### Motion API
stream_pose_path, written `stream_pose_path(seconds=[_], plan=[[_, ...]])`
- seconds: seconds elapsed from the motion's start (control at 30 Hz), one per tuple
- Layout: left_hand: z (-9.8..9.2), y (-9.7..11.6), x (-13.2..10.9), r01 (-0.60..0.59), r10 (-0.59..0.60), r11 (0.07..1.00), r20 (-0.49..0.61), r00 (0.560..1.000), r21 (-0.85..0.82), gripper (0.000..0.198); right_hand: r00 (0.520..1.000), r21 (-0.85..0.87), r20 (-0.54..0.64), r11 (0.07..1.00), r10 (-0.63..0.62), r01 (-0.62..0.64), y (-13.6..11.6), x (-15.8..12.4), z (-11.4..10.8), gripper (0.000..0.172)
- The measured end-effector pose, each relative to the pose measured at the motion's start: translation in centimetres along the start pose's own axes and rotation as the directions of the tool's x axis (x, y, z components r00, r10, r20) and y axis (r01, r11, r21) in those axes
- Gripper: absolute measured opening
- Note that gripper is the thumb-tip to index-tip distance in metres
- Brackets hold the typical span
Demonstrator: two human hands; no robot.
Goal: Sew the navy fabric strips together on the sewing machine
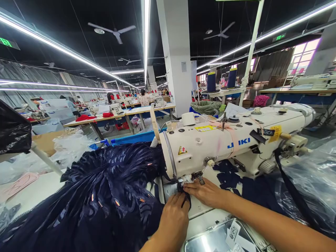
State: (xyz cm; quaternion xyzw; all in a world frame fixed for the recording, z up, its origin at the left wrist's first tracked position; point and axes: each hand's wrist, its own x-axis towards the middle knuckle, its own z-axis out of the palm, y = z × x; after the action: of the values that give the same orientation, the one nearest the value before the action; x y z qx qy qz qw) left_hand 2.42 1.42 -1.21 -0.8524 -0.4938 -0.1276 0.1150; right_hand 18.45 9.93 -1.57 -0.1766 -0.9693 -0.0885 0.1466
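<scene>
Tray: a metal tray lay at the near edge of the table, below the wrists. It held white paper tags, print too small to read.
Bin: a round bin stood beyond the table's far edge, heaped with grey-green cloth.
Crate: a blue crate sat behind the fabric, contents hidden.
Writing: "JUKI" in blue on the sewing machine. A yellow warning sticker sat near its head, and the black tag on the arm was not legible.
Thread: two dark blue cones stood on a stand behind the machine.
Navy fabric: piled over the table's left side, one edge drawn in under the machine head.
Left hand: fingers curled, pinching the fabric edge just before the needle.
Right hand: flat, fingers together, pressing that edge down beside the foot. The two hands were almost touching.
</scene>
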Motion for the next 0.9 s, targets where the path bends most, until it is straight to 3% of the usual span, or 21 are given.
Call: stream_pose_path(seconds=[0.33, 0.63, 0.8, 0.9], plan=[[0.9, -0.4, 0.5, 0.015, -0.015, 0.999, -0.008, 1.0, 0.034, 0.037, 0.998, -0.079, -0.057, 0.996, 0.033, -0.038, -0.3, 0.2, 0.3, 0.039], [0.5, -0.2, 1.1, 0.05, -0.049, 0.998, -0.028, 0.998, 0.042, 0.03, 0.996, -0.136, 0.004, 0.987, 0.087, -0.086, -0.4, 0.5, 0.1, 0.039], [0.5, -0.2, 0.4, 0.02, -0.017, 0.999, -0.101, 0.995, 0.034, 0.032, 0.995, -0.099, -0.018, 0.991, 0.094, -0.095, -0.4, 0.6, -0.1, 0.036], [-0.1, -0.9, -0.2, -0.019, 0.016, 0.998, -0.068, 0.998, -0.052, 0.04, 0.993, -0.061, -0.007, 0.991, 0.118, -0.118, -0.3, 0.7, -0.3, 0.03]])
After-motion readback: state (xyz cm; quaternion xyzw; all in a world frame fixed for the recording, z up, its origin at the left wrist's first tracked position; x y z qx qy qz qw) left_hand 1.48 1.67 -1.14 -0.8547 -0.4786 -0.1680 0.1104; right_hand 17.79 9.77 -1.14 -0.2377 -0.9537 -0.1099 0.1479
